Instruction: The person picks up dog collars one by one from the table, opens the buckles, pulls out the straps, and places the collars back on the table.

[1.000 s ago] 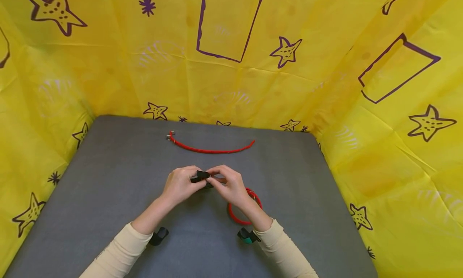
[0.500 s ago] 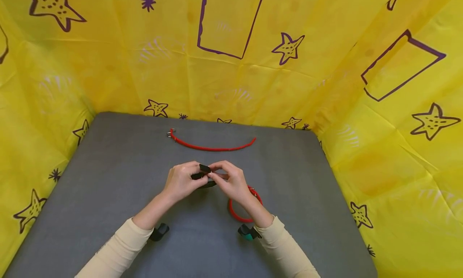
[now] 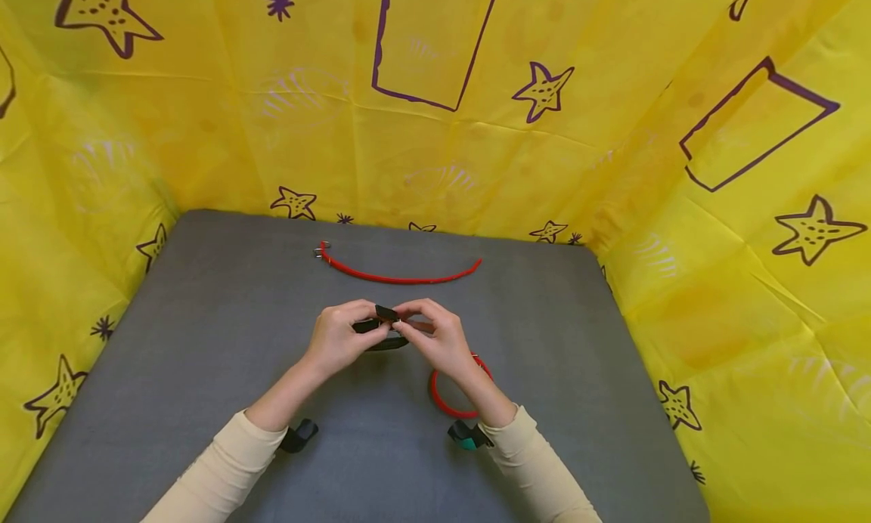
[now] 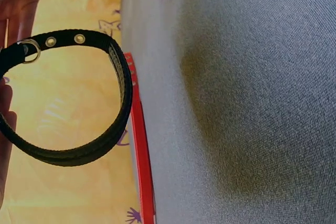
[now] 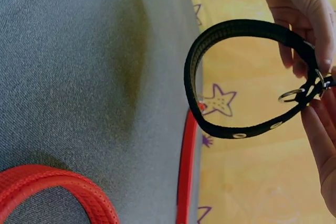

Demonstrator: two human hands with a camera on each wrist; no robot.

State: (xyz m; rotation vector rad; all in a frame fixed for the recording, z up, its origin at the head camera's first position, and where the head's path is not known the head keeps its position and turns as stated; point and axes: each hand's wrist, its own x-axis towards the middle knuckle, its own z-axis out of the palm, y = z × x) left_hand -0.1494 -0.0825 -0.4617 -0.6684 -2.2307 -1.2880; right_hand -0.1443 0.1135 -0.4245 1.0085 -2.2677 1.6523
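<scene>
A black dog collar (image 4: 68, 157), bent into a loop, is held above the table between both hands. It has metal eyelets, a D-ring (image 5: 290, 96) and a buckle (image 5: 321, 81). My left hand (image 3: 338, 334) pinches the band beside the buckle between thumb and fingers. At the same spot my right hand (image 3: 437, 335) pinches the collar's end, thumb and forefinger meeting at the buckle. A short black end (image 3: 386, 312) sticks up between the hands. Fingers partly hide the buckle in the right wrist view.
A red collar (image 3: 401, 281) lies stretched out on the grey table (image 3: 558, 341), toward the back. Another red collar (image 3: 435, 393), buckled into a ring, lies under the right wrist. Yellow patterned cloth (image 3: 435, 153) walls the table at the back and sides.
Both hands stay together at the buckle with slight finger movements. The black end between them has tilted, and more of the loop shows below the fingers. The red collars lie unmoved.
</scene>
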